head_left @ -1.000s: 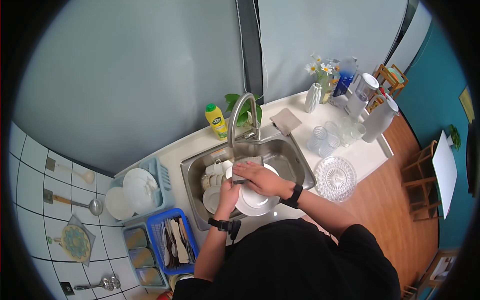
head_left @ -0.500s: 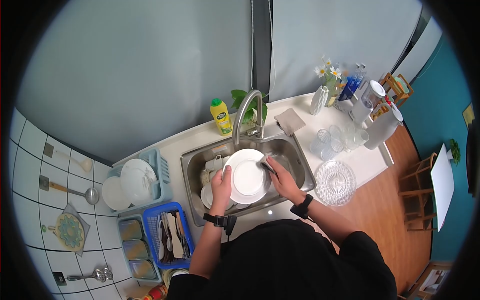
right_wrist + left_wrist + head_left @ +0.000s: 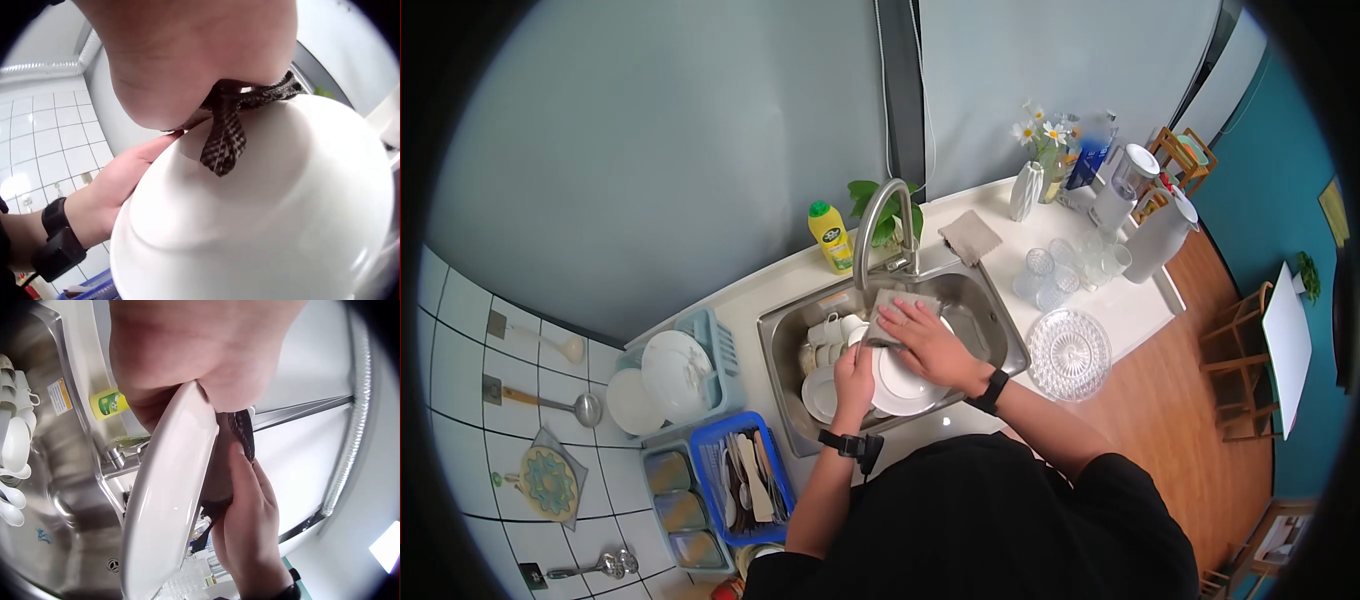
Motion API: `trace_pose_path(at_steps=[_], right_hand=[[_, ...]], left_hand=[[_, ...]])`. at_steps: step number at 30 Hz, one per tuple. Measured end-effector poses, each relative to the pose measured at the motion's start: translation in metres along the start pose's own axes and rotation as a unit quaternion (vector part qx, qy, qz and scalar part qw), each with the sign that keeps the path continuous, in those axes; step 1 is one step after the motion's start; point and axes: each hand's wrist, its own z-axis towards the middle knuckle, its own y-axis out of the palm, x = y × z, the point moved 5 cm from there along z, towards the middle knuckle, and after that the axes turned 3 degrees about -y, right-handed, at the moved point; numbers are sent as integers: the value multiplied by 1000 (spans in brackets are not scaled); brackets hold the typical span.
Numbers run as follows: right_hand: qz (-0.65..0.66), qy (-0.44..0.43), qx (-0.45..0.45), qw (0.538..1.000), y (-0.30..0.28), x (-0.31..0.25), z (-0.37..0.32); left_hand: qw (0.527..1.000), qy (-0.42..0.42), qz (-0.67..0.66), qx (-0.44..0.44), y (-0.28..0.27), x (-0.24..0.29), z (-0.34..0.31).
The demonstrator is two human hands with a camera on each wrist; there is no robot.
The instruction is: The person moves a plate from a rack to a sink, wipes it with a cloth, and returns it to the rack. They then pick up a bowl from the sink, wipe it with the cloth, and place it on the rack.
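Over the steel sink, a white plate is held tilted. The left hand grips its left rim, and the right hand, fingers flat, presses a grey cloth on its far edge. A steady grip and even wiping pressure would likely serve best.

Head: high above the sink, facing straight down. It is far enough off to take in the counter on both sides of the sink.
Left wrist: low at the sink's basin, looking up along the plate edge-on; very near.
Right wrist: close over the sink, facing the plate's broad side and the tiled wall beyond.
Shared: the plate over the sink, in all three.
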Motion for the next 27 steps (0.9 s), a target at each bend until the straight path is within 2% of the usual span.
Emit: trace_pose_path(at_steps=[3,5,7,9,10,11,13,15,16,18,19,21,22,23,24,25,27], right_hand=[[-33,41,23,998,-7,15,-12],[86,108,104,985,-1,40,-33],[137,134,114,975,4,39,-50],[224,199,113,947,16,46,-66],[196,181,179,947,19,45,-68],[195,183,179,947,23,50,-71],[340,347,143,862,39,72,-81],[333,344,161,863,40,82,-77],[327,340,176,864,39,86,-77],[323,365,155,859,34,91,-79],[319,387,131,855,31,89,-78],[324,387,121,855,26,85,-74],[328,390,114,853,26,85,-74],[329,389,110,853,29,87,-73],[312,348,106,878,33,90,-70],[294,308,102,899,32,87,-65],[293,289,74,908,26,77,-60]], left_hand=[[1000,-13,-26,3,-7,2,2],[997,-7,-33,68,-15,10,0],[996,-6,-42,82,-20,5,2],[985,-23,-137,105,-23,-3,0],[985,-25,-137,104,-22,-5,-1],[984,-16,-147,101,-20,-5,-2],[983,-7,-157,97,-19,-16,-5],[979,-61,-179,69,-17,-28,-11],[980,-62,-178,66,-18,-27,-15],[952,-134,-274,-21,-15,-31,-26],[952,-134,-274,-17,-20,-35,-28],[949,-163,-246,-113,-19,-40,-31],[949,-162,-248,-108,-23,-39,-33],[947,-165,-219,-164,-22,-37,-36],[942,-168,-188,-222,-18,-31,-39],[942,-168,-188,-221,-17,-21,-39],[860,-344,-323,-195,-9,-19,-43]])
